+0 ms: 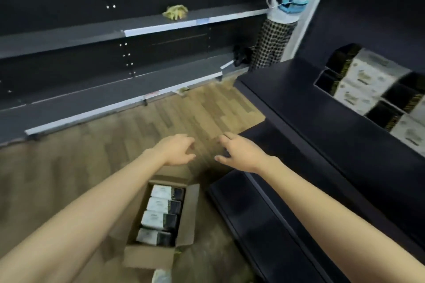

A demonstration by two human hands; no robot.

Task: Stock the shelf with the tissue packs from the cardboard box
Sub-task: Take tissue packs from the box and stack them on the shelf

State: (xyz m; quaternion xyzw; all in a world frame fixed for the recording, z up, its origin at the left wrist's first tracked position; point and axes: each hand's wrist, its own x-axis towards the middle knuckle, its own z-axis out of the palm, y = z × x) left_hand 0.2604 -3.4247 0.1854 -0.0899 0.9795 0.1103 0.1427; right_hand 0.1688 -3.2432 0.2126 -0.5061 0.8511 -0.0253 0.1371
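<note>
Hands outstretched, empty, fingers curled.

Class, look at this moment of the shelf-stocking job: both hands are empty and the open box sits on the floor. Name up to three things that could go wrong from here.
1. The cardboard box stands on the floor right beside the dark shelf unit; a step could catch its open flaps.
2. The left hand and right hand are outstretched beyond the box, so reaching the tissue packs in the box may mean an awkward bend.
3. Another person stands nearby in the aisle; a collision seems possible.
</note>
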